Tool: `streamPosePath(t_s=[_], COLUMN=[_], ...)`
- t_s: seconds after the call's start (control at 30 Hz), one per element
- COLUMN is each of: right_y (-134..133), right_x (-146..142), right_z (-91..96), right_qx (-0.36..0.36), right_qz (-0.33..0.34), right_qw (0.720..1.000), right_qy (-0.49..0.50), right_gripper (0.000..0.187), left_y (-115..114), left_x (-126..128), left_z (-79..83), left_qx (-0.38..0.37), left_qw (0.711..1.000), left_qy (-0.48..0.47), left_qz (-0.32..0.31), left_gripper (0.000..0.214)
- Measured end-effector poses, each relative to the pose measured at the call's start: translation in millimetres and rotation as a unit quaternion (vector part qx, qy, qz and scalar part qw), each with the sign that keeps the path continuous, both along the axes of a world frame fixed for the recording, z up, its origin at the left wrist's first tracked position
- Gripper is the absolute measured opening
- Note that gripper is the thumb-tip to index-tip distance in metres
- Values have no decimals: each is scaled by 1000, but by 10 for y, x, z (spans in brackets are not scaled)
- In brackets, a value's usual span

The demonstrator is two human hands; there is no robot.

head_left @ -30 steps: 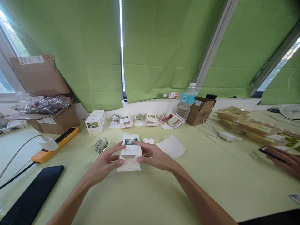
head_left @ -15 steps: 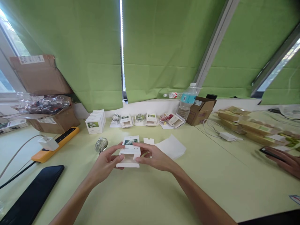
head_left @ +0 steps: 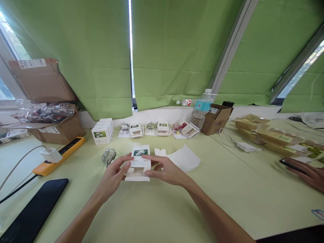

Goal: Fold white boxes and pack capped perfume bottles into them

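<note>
Black phone [head_left: 35, 209] lay nearest me, at the left of the pale green table [head_left: 162, 216]. My left hand [head_left: 112, 175] had its fingers closed on the left side of a small white box [head_left: 139, 163], thumb near the open end. My right hand [head_left: 168, 170] gripped the right side, forefinger laid over the top face, thumb at the opening. The box sat between both hands, mouth toward me, lower flap sticking out, flower picture on the far part of its top. Far right, another person's hand [head_left: 307, 172] held a dark device. Just past my left hand: a round glass ornament [head_left: 109, 156]. Beyond my right: a white card [head_left: 160, 152] and paper sheets [head_left: 186, 158]. Yellow power strip [head_left: 59, 157] off to the left. Farther back stood a stack of white boxes [head_left: 101, 133], then a blue-labelled bottle [head_left: 202, 106] beside a brown carton [head_left: 217, 119]. Green blinds [head_left: 174, 50] hung behind everything.
</note>
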State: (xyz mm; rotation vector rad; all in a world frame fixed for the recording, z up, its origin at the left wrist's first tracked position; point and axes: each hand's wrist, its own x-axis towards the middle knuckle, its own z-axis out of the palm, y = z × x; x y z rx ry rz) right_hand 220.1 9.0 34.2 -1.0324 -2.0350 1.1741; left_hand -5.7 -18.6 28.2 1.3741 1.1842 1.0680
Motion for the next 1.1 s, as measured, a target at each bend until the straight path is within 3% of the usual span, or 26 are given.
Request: streamPosePath(t_s=[0.3, 0.47, 0.87, 1.1], right_y=[-3, 1, 10, -17], right_x=[-23, -46, -50, -32], right_z=[-25, -57, -120, -90], right_qx=[19, 40, 49, 37], right_qz=[15, 25, 27, 36], right_qw=[999, 998, 998, 996], right_qy=[-31, -30, -42, -70], right_gripper=[56, 53, 56, 54], left_y=[13, 21, 66, 88], left_x=[32, 34, -16, -35], left_z=[-34, -81, -181, -227], left_qx=[-114, -146, -179, -160], left_qw=[990, 985, 967, 964], left_qy=[-72, -83, -180, -213], left_qz=[45, 34, 36, -6], left_gripper=[57, 64, 66, 50])
